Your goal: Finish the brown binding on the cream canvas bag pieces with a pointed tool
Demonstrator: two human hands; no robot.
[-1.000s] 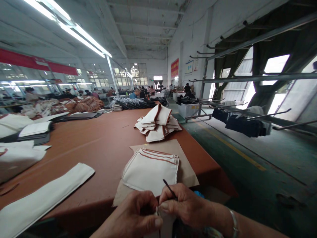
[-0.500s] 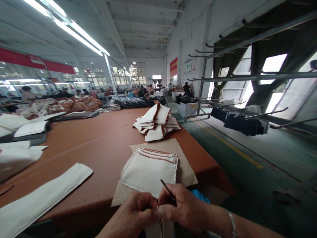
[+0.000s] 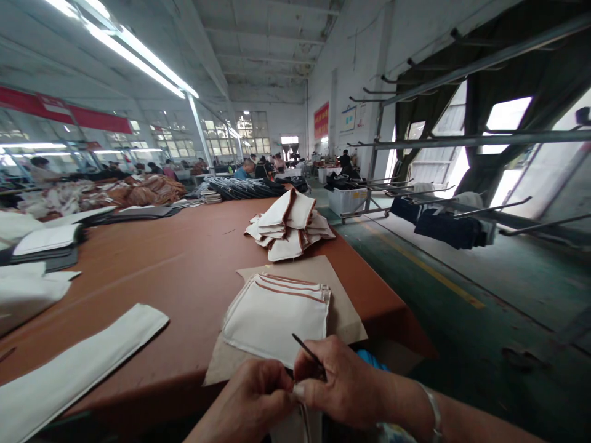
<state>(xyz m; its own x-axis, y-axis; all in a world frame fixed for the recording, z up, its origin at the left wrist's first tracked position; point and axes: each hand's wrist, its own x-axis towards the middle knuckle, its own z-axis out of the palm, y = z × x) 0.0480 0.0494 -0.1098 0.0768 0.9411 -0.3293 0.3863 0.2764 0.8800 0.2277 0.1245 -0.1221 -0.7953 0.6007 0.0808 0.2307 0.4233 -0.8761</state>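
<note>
My left hand [image 3: 258, 397] and my right hand [image 3: 337, 381] meet at the table's front edge, fingertips pinched together on a white fabric piece [image 3: 289, 429] that hangs below them. A thin dark pointed tool [image 3: 305, 349] sticks up to the left out of my right hand's curled fingers. Just beyond my hands, a neat stack of white panels with brown trim [image 3: 277, 317] lies on a sheet of brown paper [image 3: 348, 317]. What exactly the fingertips pinch is too small to tell.
A looser pile of white, brown-edged pieces [image 3: 289, 224] sits farther back on the brown table [image 3: 184, 264]. A long white strip [image 3: 83, 375] lies at left, near dark and white stacks [image 3: 50, 243]. A metal rack [image 3: 462, 143] stands at right. Several people work in the distance.
The view has shifted slightly. Both hands keep their pinch on the white piece, and the dark tool's tip leans a little farther left.
</note>
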